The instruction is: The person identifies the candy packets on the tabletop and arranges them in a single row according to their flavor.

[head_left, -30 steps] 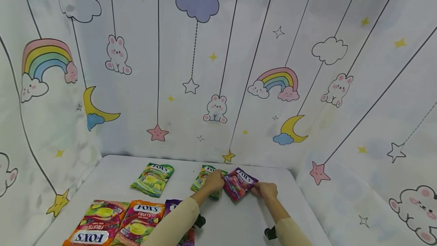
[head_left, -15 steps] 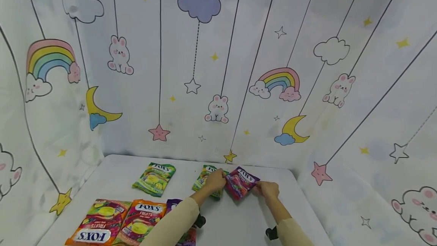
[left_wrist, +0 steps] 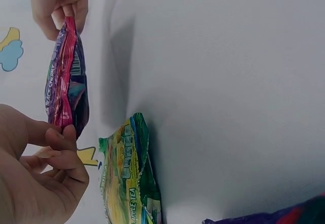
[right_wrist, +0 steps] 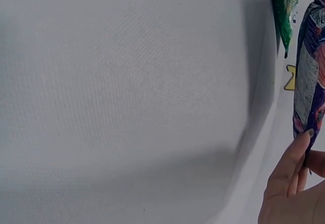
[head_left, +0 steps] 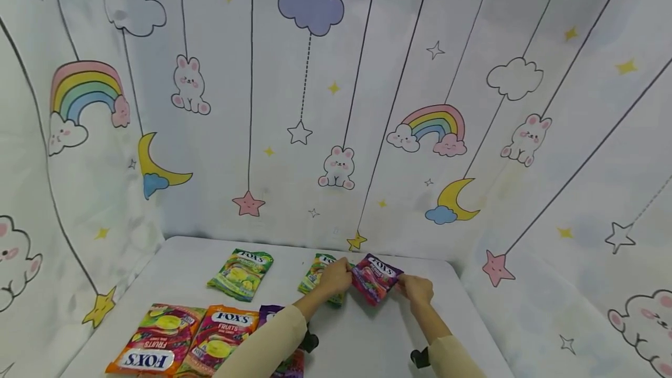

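Both hands hold up one small purple and red candy bag [head_left: 375, 279] marked FOX'S, near the far edge of the table. My left hand [head_left: 336, 279] pinches its left edge between thumb and fingers, as the left wrist view shows with the bag [left_wrist: 67, 82] seen edge-on. On the opposite edge, my right hand [head_left: 417, 291] pinches a corner, and its fingers [right_wrist: 292, 165] show on the bag in the right wrist view. Behind the left hand lies a small green candy bag [head_left: 314, 273], partly covered by that hand in the head view.
Another green candy bag [head_left: 241, 275] lies at the back left. Nearer are a red and orange bag [head_left: 157, 340], an orange bag [head_left: 223, 337] and a purple bag [head_left: 291, 363], the last partly behind the left sleeve. A printed curtain [head_left: 294, 86] surrounds the white table [head_left: 362, 343].
The purple and red bag has been raised slightly and tilted a little, with both hands keeping their pinch. The whole head view has shifted slightly. The other bags lie as before.
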Demonstrator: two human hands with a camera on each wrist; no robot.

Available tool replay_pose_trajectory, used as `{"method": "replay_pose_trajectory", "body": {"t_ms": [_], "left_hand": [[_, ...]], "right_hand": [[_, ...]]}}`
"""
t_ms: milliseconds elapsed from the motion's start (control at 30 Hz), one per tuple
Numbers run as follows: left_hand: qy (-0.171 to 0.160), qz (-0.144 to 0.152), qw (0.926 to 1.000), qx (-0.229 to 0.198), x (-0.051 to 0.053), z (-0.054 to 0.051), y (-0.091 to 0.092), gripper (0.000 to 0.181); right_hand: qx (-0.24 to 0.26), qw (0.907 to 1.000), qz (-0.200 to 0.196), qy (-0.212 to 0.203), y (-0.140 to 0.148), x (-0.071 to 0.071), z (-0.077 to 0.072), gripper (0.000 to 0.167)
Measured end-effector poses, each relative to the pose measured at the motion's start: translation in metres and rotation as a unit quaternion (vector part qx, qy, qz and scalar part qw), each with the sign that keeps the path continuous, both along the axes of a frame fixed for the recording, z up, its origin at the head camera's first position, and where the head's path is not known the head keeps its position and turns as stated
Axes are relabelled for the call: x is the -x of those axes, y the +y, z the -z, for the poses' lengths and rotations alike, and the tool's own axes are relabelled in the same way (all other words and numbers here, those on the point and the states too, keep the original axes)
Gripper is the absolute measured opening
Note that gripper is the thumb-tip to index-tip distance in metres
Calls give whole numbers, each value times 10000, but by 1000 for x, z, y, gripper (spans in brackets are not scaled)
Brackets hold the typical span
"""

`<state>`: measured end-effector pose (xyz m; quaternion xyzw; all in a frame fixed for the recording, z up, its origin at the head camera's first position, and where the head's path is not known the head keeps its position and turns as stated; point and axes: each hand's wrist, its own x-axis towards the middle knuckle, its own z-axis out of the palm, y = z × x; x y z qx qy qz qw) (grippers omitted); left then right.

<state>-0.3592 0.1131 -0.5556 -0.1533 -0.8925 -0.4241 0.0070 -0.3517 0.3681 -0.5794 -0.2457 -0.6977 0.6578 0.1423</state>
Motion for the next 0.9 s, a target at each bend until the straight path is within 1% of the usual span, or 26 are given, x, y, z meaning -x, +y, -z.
{"method": "replay_pose_trajectory", "body": {"t_ms": [100,167,367,500,600,767,900], "left_hand": [[-51,-32,10000,23,-1,-2,-1,5],[-48,-48,10000,22,-2,-1,-1,5],[187,-57,9998,29,-5,1,-4,5],[340,23,9994,-117,-10,-3,-10,5],[412,60,9990,-146,-13,-5,-16,7],[483,35,9987,-165,-15,-5,-21,8],[515,34,9984,-241,-14,-3,-24,8]], "right_hand": [[83,9999,3,106,-2,1,-2,33],[122,9998,15,142,-3,2,-3,33],[147,9997,-33,183,-5,2,-7,30],[158,9995,-87,267,-9,1,-11,32],[210,9991,-144,325,-13,0,-13,33],[297,9987,-234,346,-15,2,-14,36],[343,9985,-271,324,-16,4,-12,37]]}}
